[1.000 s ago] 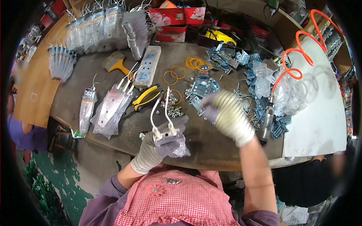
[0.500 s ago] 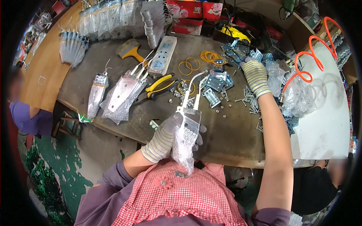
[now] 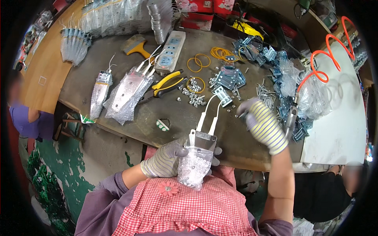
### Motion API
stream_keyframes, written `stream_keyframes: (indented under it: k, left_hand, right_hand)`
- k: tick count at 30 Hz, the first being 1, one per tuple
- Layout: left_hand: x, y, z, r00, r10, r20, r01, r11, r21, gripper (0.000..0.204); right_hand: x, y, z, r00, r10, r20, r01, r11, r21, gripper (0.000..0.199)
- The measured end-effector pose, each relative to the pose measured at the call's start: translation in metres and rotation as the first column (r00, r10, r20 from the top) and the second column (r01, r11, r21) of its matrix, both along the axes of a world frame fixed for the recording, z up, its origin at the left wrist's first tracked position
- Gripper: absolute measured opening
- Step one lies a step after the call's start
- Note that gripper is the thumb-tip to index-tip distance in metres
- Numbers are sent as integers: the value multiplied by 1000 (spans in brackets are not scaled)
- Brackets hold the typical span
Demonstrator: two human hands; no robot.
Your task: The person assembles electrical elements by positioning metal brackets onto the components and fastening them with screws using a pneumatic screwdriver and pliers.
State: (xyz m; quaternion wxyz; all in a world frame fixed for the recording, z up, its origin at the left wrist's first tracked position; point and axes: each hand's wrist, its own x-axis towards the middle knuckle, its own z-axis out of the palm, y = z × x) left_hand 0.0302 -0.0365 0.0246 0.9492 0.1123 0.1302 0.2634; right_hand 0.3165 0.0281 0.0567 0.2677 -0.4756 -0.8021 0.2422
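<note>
My left hand [image 3: 167,159], in a striped work glove, is closed around a flat metal part in bubble wrap [image 3: 195,163]. Its bare metal top points away from me, and two white sleeved wires [image 3: 206,121] rise from it. My right hand [image 3: 262,124], gloved too, is over the table to the right of those wires. Its fingers are bent together; something small and dark shows at the fingertips, too little to name. Beyond the two hands lie zinc-coloured metal brackets [image 3: 228,78], loose nuts [image 3: 195,98] and a pile of screws [image 3: 266,95].
Yellow-handled pliers [image 3: 167,82], a power strip [image 3: 170,53], a scraper [image 3: 136,47] and wrapped parts [image 3: 128,94] lie left. Yellow rubber bands [image 3: 199,63] lie farther back. At right are an air screwdriver [image 3: 291,118] and an orange coiled hose [image 3: 330,55]. People sit at both sides.
My right hand has come back from the far bracket pile toward me. My left hand has lowered the wrapped part slightly toward my apron, and its wires now lean to the right.
</note>
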Motion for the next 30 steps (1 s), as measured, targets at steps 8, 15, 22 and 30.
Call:
stream_keyframes:
  k: [8, 15, 22, 30]
  left_hand:
    - [17, 4, 0, 993, 83, -84, -79, 995, 54, 69]
    - [21, -2, -10, 964, 56, -261, -1, 979, 205, 55]
    - [22, -3, -14, 866, 98, -490, 37, 965, 259, 50]
    - [22, 9, -4, 890, 50, -453, 84, 959, 271, 86]
  right_hand:
    - [-8, -52, -32, 926, -365, 98, 329, 906, 266, 15]
    - [-70, -47, -1, 933, -234, -274, 325, 874, 360, 17]
    - [-75, -49, -15, 961, -206, -187, 269, 860, 435, 21]
    - [12, -7, -24, 797, -600, -67, 604, 790, 106, 23]
